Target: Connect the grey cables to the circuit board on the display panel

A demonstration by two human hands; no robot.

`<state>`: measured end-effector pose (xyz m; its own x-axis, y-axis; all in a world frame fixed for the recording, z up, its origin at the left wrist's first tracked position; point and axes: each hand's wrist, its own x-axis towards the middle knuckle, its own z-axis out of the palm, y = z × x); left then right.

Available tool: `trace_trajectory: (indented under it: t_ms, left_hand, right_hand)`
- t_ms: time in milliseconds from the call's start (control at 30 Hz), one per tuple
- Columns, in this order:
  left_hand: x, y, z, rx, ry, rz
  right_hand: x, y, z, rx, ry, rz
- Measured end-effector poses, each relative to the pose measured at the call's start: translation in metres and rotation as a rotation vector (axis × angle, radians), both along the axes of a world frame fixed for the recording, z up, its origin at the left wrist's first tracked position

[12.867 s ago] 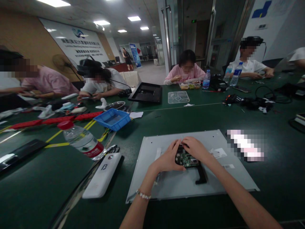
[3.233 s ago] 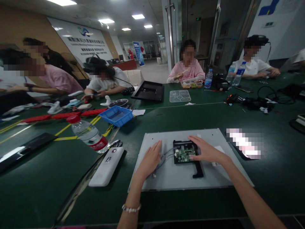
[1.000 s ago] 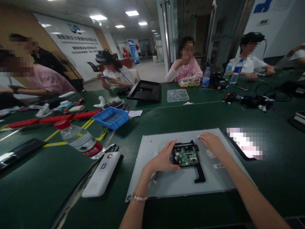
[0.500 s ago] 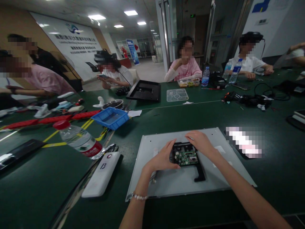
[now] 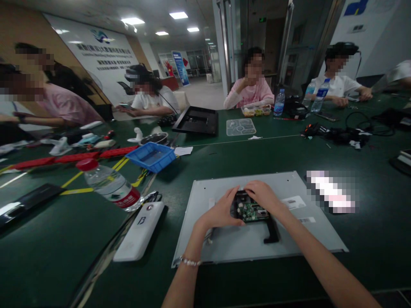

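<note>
A flat grey metal panel (image 5: 234,248) lies on the green table in front of me. On it sits a black plastic bracket (image 5: 272,231) framing a green circuit board (image 5: 252,212). My left hand (image 5: 221,211) is closed around the bracket's left side, thumb at the near edge and fingers at the far edge. Bent over the bracket's far edge, the fingers of my right hand (image 5: 261,196) meet the left fingertips. The right hand's fingertips are partly hidden, and whether they pinch anything small cannot be made out.
Left of the panel are a white power bank (image 5: 141,231), a water bottle (image 5: 112,188) and a blue tray (image 5: 152,157). A pixelated bright phone-like object (image 5: 330,192) lies right. Farther back are a black monitor casing (image 5: 197,121) and a clear lid (image 5: 240,127). Several people sit around.
My right hand has slid left along the bracket's far edge towards my left fingertips, uncovering white labels on the panel. My left hand keeps its hold. The view shifted slightly.
</note>
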<state>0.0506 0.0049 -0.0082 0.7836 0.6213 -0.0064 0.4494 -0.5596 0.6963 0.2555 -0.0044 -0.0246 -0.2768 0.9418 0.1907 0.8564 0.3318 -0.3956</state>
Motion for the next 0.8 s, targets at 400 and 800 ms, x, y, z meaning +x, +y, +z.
trace_trajectory:
  t_ms: [400, 800]
  left_hand:
    - [-0.001, -0.001, 0.001, -0.008, 0.030, 0.000]
    - [0.000, -0.003, 0.007, 0.009, 0.031, -0.035]
  right_hand:
    - [-0.004, -0.003, 0.000, 0.001, 0.014, 0.005]
    - [0.031, -0.020, 0.018, 0.067, 0.083, -0.043]
